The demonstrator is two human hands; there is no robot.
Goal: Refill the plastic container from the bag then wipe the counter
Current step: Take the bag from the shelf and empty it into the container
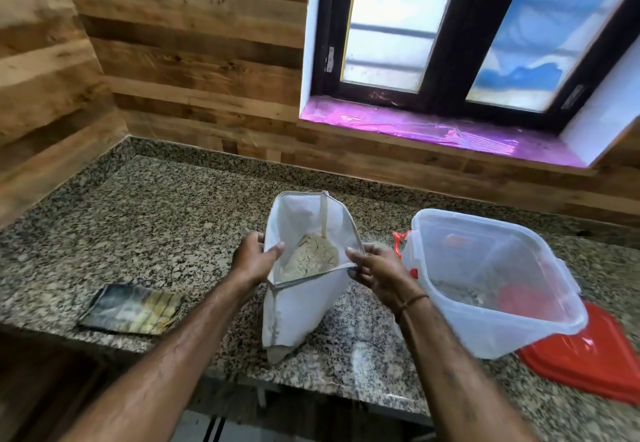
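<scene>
The white bag (304, 310) stands on the granite bench (173, 220), near the front edge, with its zip mouth pulled wide. The left hand (254, 258) pinches the left rim, thumb over the edge and fingers hidden behind the fabric. The right hand (377, 268) pinches the right rim in the same way, so the hands are apart, each clamped on the bag. A heap of pale powder (315, 258) shows inside; how deep it goes is hidden by the bag's walls.

Just right of the bag sits the clear container (491, 279), open, with a red clip (398, 241) on its near side. Blurred red shapes show through its walls and cannot be made out. A thin pale layer lies on its floor. A red lid (588, 351) lies at its right corner, partly covered by the container and cut off by the frame edge.

Well left of the bag lies a folded cloth (131, 308), its pattern smeared. Both forearms run out of the bottom of the frame.
</scene>
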